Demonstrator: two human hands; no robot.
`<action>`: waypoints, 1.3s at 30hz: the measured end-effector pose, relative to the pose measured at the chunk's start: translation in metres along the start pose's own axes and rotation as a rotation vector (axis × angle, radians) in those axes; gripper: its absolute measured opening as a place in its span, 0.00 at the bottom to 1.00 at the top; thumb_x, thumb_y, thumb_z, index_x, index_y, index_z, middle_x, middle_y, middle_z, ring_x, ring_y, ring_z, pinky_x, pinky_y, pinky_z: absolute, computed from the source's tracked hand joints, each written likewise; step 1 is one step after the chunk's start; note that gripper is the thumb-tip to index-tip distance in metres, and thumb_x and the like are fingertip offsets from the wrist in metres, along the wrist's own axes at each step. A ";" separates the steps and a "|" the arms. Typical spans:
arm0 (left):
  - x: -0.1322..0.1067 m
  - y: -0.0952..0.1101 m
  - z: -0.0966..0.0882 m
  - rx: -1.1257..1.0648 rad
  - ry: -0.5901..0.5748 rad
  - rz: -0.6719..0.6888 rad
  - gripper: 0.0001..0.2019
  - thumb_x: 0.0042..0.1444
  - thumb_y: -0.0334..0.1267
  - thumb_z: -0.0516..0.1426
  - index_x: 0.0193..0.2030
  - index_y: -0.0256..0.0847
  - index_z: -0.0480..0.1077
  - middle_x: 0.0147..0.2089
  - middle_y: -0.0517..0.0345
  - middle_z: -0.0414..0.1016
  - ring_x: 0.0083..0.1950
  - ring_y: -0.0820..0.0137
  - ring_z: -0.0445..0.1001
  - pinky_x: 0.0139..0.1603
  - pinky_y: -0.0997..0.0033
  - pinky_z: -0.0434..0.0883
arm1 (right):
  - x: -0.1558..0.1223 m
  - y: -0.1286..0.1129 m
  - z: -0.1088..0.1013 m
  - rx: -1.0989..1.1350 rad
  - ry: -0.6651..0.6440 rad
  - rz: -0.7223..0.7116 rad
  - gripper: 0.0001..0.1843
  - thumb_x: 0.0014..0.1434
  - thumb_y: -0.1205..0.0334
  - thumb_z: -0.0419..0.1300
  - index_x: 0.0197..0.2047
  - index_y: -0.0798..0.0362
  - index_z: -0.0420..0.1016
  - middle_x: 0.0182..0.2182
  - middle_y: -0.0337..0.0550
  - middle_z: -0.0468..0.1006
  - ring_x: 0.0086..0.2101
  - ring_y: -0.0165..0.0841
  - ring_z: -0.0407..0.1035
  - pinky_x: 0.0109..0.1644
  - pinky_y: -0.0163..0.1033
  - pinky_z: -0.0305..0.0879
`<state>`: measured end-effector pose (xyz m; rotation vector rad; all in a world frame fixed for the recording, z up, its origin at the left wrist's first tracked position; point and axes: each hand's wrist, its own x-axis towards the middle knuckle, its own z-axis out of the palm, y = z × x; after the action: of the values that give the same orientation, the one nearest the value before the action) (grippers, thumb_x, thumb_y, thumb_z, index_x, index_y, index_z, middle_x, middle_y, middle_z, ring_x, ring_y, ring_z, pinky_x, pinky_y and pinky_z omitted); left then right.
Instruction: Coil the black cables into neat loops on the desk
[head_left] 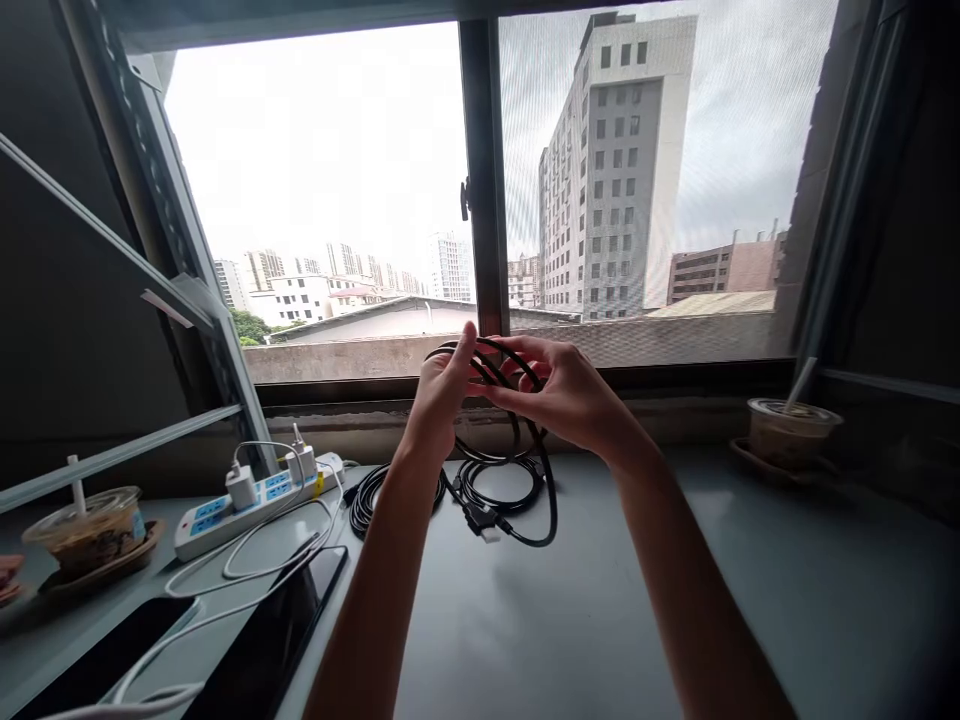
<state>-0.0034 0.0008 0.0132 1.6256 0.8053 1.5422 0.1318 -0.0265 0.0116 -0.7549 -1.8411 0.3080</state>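
Observation:
My left hand [442, 392] and my right hand [564, 392] are raised in front of the window, both closed on a black cable [541, 470] wound into loops between them. The loops hang down from my fingers, and the cable's plug end [484, 520] dangles just above the grey table [570, 620]. A second coil of black cable [366, 498] lies on the table behind my left forearm, partly hidden by it.
A white power strip [251, 500] with chargers and white wires sits at the left, beside two dark phones or tablets [292, 620]. Iced drinks in plastic cups stand at the far left [90, 530] and on the right sill [791, 430]. A metal shelf frame [187, 300] rises at the left.

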 end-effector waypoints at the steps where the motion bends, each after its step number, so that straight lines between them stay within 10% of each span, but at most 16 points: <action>1: 0.000 0.001 -0.001 -0.007 -0.016 -0.010 0.22 0.55 0.54 0.53 0.41 0.37 0.76 0.34 0.51 0.79 0.40 0.66 0.77 0.38 0.71 0.72 | -0.001 0.000 -0.001 -0.003 -0.014 -0.002 0.21 0.49 0.59 0.64 0.48 0.54 0.75 0.39 0.44 0.78 0.33 0.31 0.70 0.33 0.34 0.68; 9: -0.002 0.010 -0.019 -0.059 -0.260 -0.072 0.16 0.55 0.46 0.56 0.42 0.36 0.75 0.41 0.50 0.78 0.42 0.67 0.75 0.40 0.73 0.70 | 0.001 0.007 -0.006 0.129 -0.108 0.018 0.16 0.58 0.58 0.56 0.48 0.52 0.75 0.39 0.42 0.78 0.33 0.30 0.71 0.27 0.31 0.68; 15: -0.003 0.011 -0.019 -0.111 -0.204 -0.052 0.13 0.57 0.42 0.53 0.36 0.35 0.76 0.38 0.51 0.79 0.38 0.67 0.76 0.41 0.70 0.71 | 0.005 0.006 0.008 -0.279 0.170 0.025 0.15 0.61 0.62 0.52 0.49 0.50 0.75 0.39 0.44 0.79 0.41 0.37 0.72 0.44 0.40 0.65; 25: 0.000 0.017 -0.032 -0.188 -0.156 -0.146 0.14 0.55 0.34 0.47 0.34 0.34 0.73 0.29 0.52 0.76 0.29 0.70 0.74 0.33 0.72 0.72 | 0.007 0.007 0.004 -0.198 0.307 0.183 0.15 0.61 0.57 0.51 0.42 0.55 0.76 0.25 0.42 0.78 0.24 0.32 0.72 0.27 0.33 0.64; 31: -0.002 0.026 -0.050 -0.295 0.061 -0.139 0.12 0.54 0.34 0.46 0.36 0.35 0.70 0.14 0.66 0.56 0.13 0.79 0.53 0.11 0.81 0.51 | 0.004 0.015 -0.028 0.081 0.477 0.310 0.14 0.63 0.59 0.49 0.44 0.56 0.70 0.26 0.42 0.78 0.17 0.28 0.69 0.17 0.30 0.63; 39: 0.002 0.024 -0.057 -0.305 0.399 0.018 0.12 0.53 0.33 0.46 0.19 0.41 0.55 0.12 0.70 0.41 0.12 0.81 0.39 0.11 0.79 0.39 | -0.002 0.004 -0.051 0.494 0.657 0.307 0.10 0.63 0.58 0.50 0.41 0.53 0.69 0.20 0.33 0.71 0.14 0.21 0.61 0.14 0.26 0.56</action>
<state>-0.0608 -0.0046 0.0345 1.1247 0.7154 1.9296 0.1803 -0.0320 0.0283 -0.6786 -0.9739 0.6049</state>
